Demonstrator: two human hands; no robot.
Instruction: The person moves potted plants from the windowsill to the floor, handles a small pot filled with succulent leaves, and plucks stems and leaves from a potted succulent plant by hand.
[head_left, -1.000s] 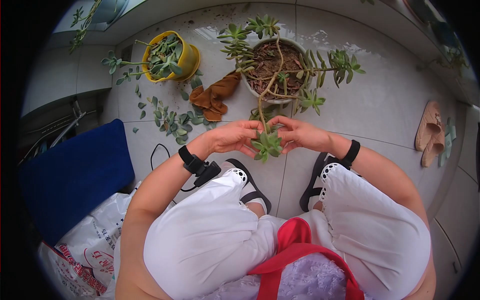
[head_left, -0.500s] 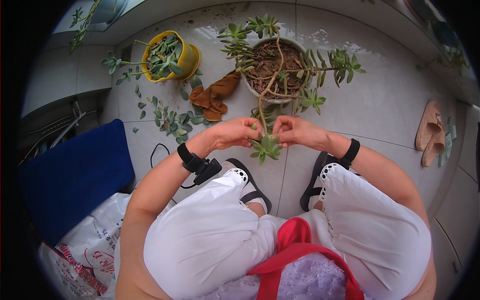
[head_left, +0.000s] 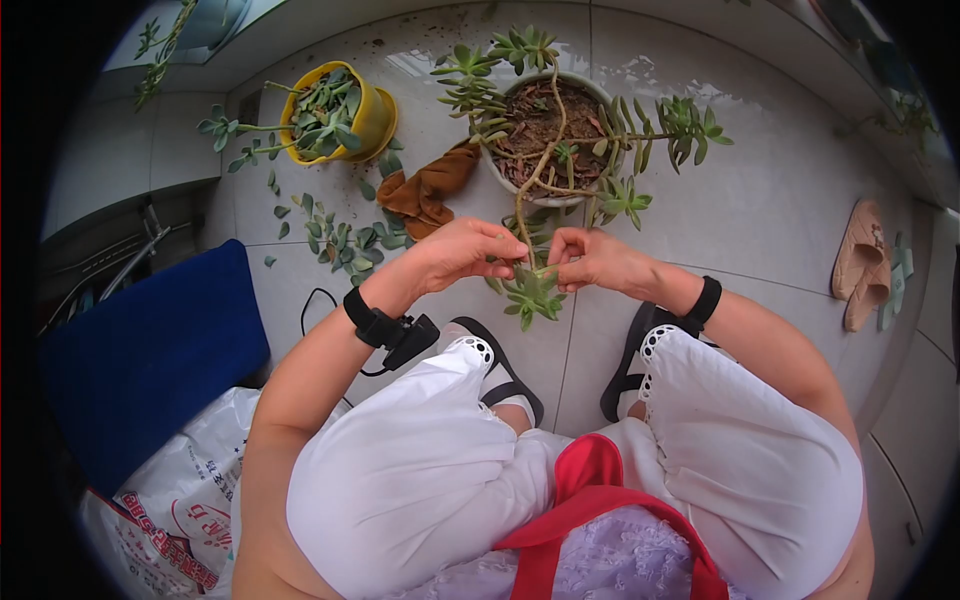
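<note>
- Left hand (head_left: pixel 458 250): fingers bent beside the stem (head_left: pixel 521 213); whether anything is pinched cannot be told.
- Upper edge of the rosette (head_left: pixel 533 299) pinched by the right hand (head_left: pixel 608 266); exact grip hidden by curled fingers.
- Hanging plant (head_left: pixel 160 65), upper left, cut off by the dark rim of view.
- Rosette: green, plump, pointed leaves; borne at the stem's end, outside the round pot (head_left: pixel 498 176).
- Stem brown, mostly bare.
- Grey tiled floor (head_left: pixel 755 225) strewn with loose leaves (head_left: pixel 345 243); brown cloth (head_left: pixel 428 190) crumpled beside the pot.
- Yellow pot (head_left: pixel 373 122) filled with leaves.
</note>
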